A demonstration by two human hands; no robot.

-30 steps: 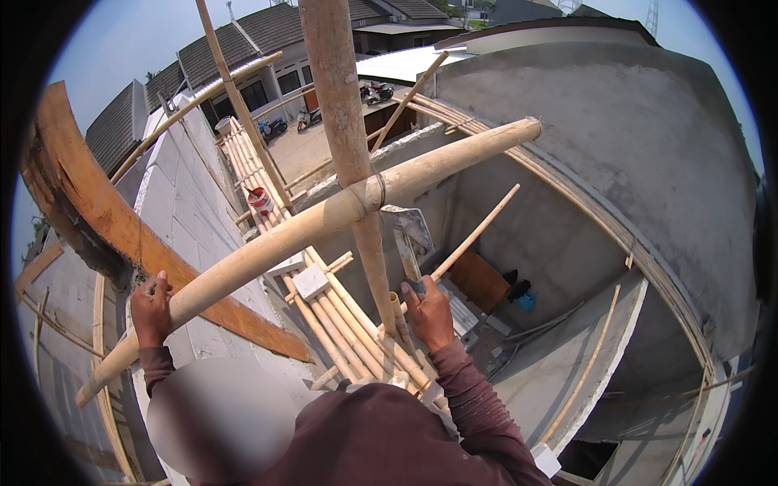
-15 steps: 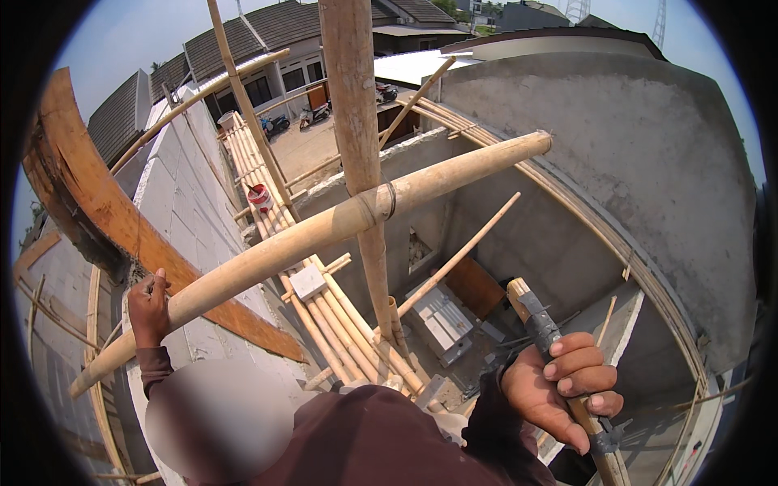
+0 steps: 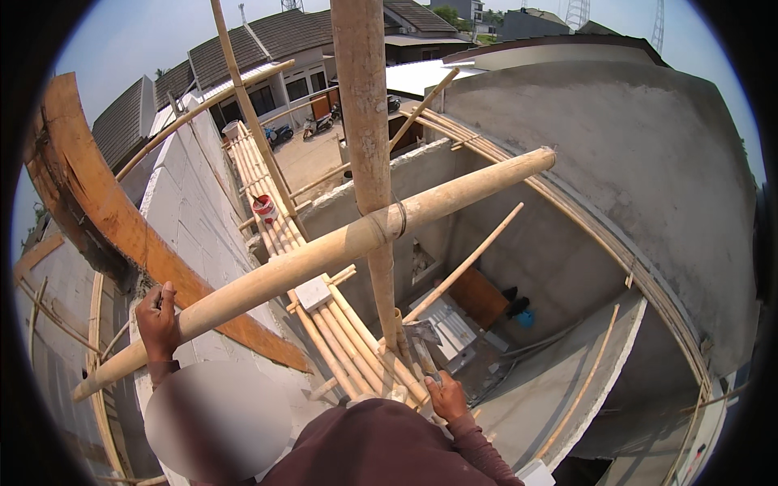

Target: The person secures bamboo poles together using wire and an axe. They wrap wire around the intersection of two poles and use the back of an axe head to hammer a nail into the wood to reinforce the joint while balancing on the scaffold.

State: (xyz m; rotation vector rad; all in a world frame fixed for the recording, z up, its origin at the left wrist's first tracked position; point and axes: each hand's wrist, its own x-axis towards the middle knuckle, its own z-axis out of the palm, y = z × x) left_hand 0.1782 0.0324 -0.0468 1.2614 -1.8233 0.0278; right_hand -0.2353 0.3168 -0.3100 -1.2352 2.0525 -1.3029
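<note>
My right hand [image 3: 447, 397] has swung in from the near right, wrapped round a wooden-handled tool [image 3: 426, 356] right of the bamboo platform [image 3: 344, 344], seemingly ready for work, while my left hand [image 3: 159, 320], closure unclear, stays against the crosswise pole [image 3: 275, 279].

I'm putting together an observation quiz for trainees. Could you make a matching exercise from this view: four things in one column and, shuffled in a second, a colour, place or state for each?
Things:
1. bucket
2. right grip
3. block
4. wooden board at the left

Descriptions:
A. orange-brown
B. white, lying on the bamboo walkway
C. red and white
D. closed on a tool

Pairs: 1-C; 2-D; 3-B; 4-A
</note>
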